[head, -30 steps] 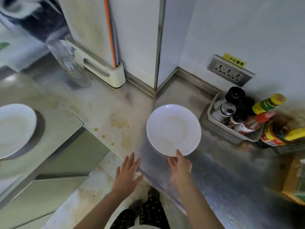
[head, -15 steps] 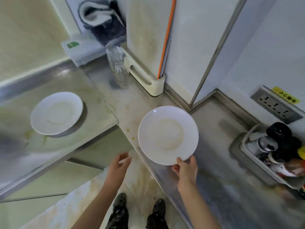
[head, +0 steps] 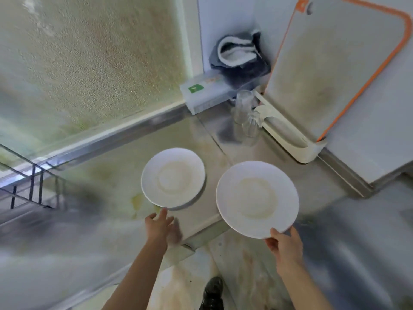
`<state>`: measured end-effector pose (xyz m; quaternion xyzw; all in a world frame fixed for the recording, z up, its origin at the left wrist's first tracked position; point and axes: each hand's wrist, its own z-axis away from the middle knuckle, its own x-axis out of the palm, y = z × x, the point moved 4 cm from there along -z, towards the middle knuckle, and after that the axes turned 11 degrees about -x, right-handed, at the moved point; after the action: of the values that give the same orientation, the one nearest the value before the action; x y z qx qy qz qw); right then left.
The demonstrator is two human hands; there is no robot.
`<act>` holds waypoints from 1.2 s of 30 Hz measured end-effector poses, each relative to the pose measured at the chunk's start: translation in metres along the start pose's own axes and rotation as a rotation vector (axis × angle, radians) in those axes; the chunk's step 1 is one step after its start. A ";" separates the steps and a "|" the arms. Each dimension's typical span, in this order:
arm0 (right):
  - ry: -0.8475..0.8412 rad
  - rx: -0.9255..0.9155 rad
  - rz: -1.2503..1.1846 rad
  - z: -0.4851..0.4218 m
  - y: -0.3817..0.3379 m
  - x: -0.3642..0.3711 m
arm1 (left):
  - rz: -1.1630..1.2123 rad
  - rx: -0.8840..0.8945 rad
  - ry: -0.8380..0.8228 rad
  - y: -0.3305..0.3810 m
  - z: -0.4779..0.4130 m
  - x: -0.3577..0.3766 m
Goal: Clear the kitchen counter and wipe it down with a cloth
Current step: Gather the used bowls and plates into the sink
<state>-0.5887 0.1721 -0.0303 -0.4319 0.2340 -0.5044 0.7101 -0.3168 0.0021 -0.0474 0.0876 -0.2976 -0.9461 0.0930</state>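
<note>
Two white plates. The left plate (head: 173, 177) lies on the counter (head: 100, 175); the left hand (head: 159, 224) is open at its near rim, too blurred to tell contact. Further back are one cloth (head: 239, 54), bundled on a box (head: 201, 95), and two glasses (head: 244, 104), hard to separate. The right plate (head: 257, 199) is lifted, its near rim pinched by the right hand (head: 285, 242). One board (head: 330, 59) has its top cut off.
</note>
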 end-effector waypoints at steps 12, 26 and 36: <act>0.112 0.029 -0.013 0.020 0.022 0.035 | 0.100 -0.012 -0.139 0.022 -0.030 0.010; 0.298 -0.097 -0.180 0.058 -0.002 -0.033 | -0.190 0.010 -0.579 0.001 0.026 0.051; 0.687 -0.250 -0.415 0.175 0.028 -0.214 | -0.680 0.129 -0.924 -0.117 0.122 0.104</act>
<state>-0.5213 0.4385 0.0142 -0.3593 0.4245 -0.7193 0.4163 -0.4591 0.1395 -0.0283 -0.2387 -0.3196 -0.8428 -0.3614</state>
